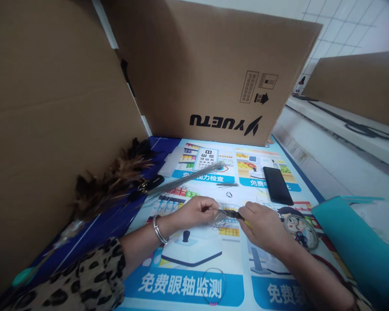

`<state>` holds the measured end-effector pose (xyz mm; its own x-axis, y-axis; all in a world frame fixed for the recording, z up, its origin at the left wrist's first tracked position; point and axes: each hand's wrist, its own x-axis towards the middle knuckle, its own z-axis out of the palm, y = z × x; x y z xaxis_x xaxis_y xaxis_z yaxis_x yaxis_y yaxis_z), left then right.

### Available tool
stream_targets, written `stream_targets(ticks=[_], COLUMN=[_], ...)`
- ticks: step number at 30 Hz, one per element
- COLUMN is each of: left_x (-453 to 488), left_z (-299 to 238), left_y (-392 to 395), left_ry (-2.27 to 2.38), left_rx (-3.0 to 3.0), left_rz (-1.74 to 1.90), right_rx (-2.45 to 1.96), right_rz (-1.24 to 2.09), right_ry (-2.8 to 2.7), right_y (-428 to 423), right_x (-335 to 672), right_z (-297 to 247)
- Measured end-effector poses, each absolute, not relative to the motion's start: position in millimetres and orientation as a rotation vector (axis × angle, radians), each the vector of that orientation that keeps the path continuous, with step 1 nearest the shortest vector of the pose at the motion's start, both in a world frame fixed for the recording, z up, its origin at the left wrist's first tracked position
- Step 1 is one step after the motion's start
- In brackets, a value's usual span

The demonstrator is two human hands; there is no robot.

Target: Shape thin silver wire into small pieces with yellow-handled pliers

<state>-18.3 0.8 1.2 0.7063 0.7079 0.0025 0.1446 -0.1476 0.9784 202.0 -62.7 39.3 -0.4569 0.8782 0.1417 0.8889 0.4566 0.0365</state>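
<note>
My left hand (197, 211), with a silver bangle at the wrist, pinches a thin wire (218, 221) whose loop shows just below the fingertips. Wrapped in my right hand (264, 224) is a pair of pliers (231, 213) with dark jaws and a yellow handle. The plier jaws point left and meet the wire close to my left fingertips; whether they are clamped I cannot make out. A small dark ring (229, 195) lies on the printed sheet just beyond my hands. Nearer to me lies a thin wire hoop (225, 283) with a pink bit at its bottom.
A bundle of straight wires (194, 175) lies across the sheet, beside shorter pieces (227, 185). A black phone (278, 185) is at the right, near a teal box (353, 233) and a clear round dish (301, 232). Brown feathers (113, 179) line the left. Cardboard (214, 65) walls the back.
</note>
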Motion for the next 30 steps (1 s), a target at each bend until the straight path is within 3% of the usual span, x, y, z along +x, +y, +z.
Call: stream_targets(ticks=[30], left_x=[-16.1], left_z=[4.4], left_y=[-0.2], left_ry=[0.773], left_rx=[1.525], left_rz=[0.591], right_rx=[-1.603], right_rz=[-0.067], right_ry=[-2.440], right_y=[-62.6], right_x=[200.5], right_z=[25.3])
